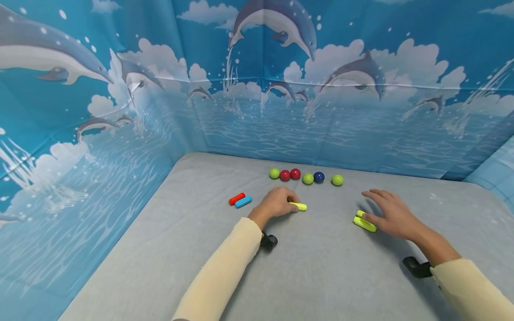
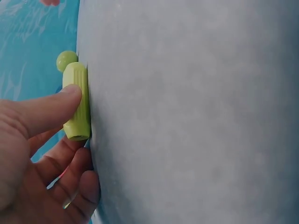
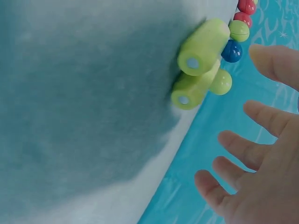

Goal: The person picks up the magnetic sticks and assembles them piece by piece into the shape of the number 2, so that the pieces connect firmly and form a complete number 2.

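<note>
My left hand (image 1: 278, 203) pinches a small yellow-green ribbed stick (image 2: 77, 105) close over the grey surface, its thumb pressed along one side and the fingers behind. To the right, my right hand (image 1: 393, 215) hovers with fingers spread and holds nothing. Near its thumb, two more yellow-green sticks (image 1: 364, 224) lie side by side, the rear one partly hidden by the thumb in the head view. From the right wrist, their pale blue round ends (image 3: 192, 63) show, with the fingers apart from them.
A red stick (image 1: 237, 199) and a blue stick (image 1: 243, 202) lie together left of the left hand. Along the back runs a row of green, red and dark blue balls (image 1: 295, 174). Dolphin-printed sheeting (image 1: 257, 125) closes off the back and sides of the grey surface (image 1: 317, 267).
</note>
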`<action>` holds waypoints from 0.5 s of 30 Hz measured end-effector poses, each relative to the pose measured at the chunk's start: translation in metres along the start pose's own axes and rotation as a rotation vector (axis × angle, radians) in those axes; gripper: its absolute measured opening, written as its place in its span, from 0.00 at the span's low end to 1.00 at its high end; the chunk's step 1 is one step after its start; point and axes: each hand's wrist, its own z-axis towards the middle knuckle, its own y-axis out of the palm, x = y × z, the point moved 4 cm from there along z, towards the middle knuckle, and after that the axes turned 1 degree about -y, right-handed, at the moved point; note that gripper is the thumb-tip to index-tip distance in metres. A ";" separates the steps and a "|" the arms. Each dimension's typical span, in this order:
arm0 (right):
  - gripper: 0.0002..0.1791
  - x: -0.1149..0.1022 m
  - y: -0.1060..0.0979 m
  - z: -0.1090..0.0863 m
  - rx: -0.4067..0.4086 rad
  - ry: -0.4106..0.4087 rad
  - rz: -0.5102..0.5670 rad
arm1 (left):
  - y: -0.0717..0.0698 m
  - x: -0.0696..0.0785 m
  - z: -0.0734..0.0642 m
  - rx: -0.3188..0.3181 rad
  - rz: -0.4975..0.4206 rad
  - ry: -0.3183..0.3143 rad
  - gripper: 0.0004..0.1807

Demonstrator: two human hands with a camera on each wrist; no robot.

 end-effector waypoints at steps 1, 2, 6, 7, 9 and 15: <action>0.34 -0.001 -0.001 0.001 -0.002 -0.004 0.003 | 0.000 0.000 0.000 0.000 -0.007 -0.004 0.08; 0.34 -0.001 -0.002 0.003 -0.005 -0.008 0.006 | 0.001 0.000 0.000 0.001 -0.012 -0.009 0.08; 0.32 -0.002 -0.007 0.014 -0.008 -0.034 0.010 | 0.002 0.001 0.000 0.008 -0.041 -0.046 0.09; 0.31 -0.003 -0.008 0.018 -0.012 -0.038 0.008 | 0.002 0.001 0.000 0.010 -0.050 -0.056 0.09; 0.29 -0.005 -0.009 0.026 -0.019 -0.053 0.005 | 0.003 0.000 -0.001 0.013 -0.063 -0.069 0.09; 0.21 -0.017 -0.009 0.060 -0.024 -0.066 -0.048 | 0.002 -0.005 -0.001 0.007 -0.128 -0.081 0.08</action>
